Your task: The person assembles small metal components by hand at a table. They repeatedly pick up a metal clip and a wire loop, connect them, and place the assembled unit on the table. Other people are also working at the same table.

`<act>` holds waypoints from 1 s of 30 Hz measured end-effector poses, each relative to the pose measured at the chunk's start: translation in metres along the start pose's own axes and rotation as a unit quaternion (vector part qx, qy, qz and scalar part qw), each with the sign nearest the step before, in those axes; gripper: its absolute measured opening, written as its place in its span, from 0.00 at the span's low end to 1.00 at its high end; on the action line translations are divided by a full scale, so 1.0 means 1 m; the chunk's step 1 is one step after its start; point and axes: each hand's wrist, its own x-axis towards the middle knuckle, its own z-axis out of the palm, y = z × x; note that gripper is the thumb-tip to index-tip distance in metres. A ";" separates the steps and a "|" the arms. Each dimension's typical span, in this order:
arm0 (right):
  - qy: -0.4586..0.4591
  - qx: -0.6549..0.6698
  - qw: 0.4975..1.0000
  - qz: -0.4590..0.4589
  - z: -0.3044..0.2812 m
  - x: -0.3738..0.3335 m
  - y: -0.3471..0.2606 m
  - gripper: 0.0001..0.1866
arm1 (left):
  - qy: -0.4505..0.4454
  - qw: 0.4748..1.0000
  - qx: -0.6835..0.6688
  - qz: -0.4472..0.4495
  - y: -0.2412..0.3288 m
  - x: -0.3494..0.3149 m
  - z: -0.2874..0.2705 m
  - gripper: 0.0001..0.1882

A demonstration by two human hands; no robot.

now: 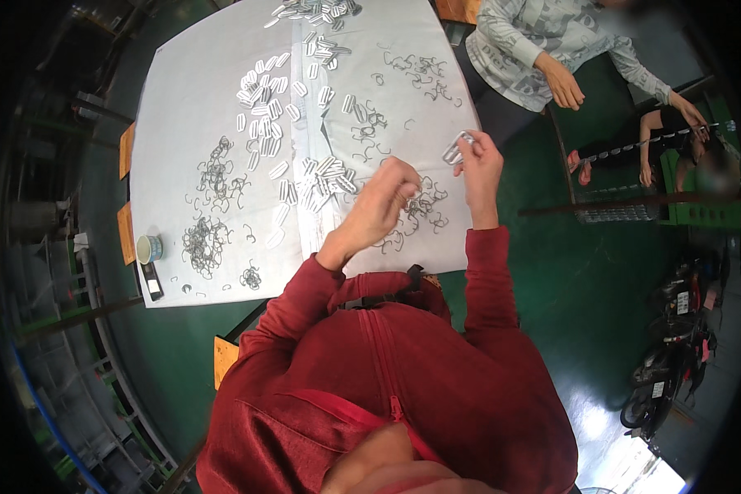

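Observation:
My right hand point(481, 169) is raised over the table's right edge, its fingers closed on a shiny silver slotted metal piece point(454, 151), oblong in outline. To its left, my left hand point(380, 204) has its fingers curled with the tips pressed together; what they may hold is too small to make out. Beneath and between the hands lies a scatter of thin, dark, curved wire hooks point(426, 206). A heap of similar silver slotted pieces point(325, 183) rests just left of my left hand.
White sheeting covers the table point(185, 99). More slotted pieces point(263, 107) and wire hooks point(206, 243) lie across it. A cup point(149, 249) and a dark flat object point(151, 281) stand at the left corner. A person point(543, 49) in a patterned sweatshirt is at the far right.

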 end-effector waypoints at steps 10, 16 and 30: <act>-0.080 0.151 0.985 0.037 0.019 -0.017 -0.017 0.14 | 0.057 0.993 0.045 -0.098 -0.011 0.008 0.000 0.05; -0.089 0.175 0.980 0.041 0.024 -0.025 -0.031 0.15 | 0.058 0.979 -0.037 -0.194 -0.014 0.011 0.001 0.06; -0.094 0.150 0.984 -0.010 0.035 -0.037 -0.044 0.10 | 0.112 0.980 -0.041 -0.162 -0.016 0.008 -0.005 0.11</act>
